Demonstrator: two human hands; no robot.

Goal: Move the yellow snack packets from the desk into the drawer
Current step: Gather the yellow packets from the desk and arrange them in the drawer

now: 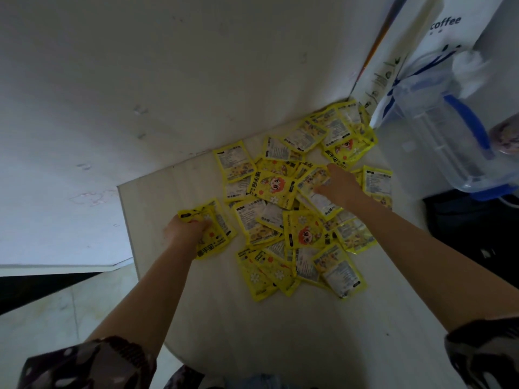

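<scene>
Several yellow snack packets [283, 220] lie scattered in a loose heap across the pale desk [252, 327], reaching up to the wall corner. My left hand [184, 228] grips a bunch of yellow packets [213, 234] at the heap's left edge, near the desk's left side. My right hand [341, 183] lies on the upper right part of the heap and pinches a packet with a white label [317, 192]. No drawer is in view.
A clear plastic jug with a blue handle [449, 130] stands at the right on the desk. Behind it is a white bag printed "coffee" [438, 37]. A white wall [168, 66] bounds the desk's far side. Floor [56, 310] lies left of the desk.
</scene>
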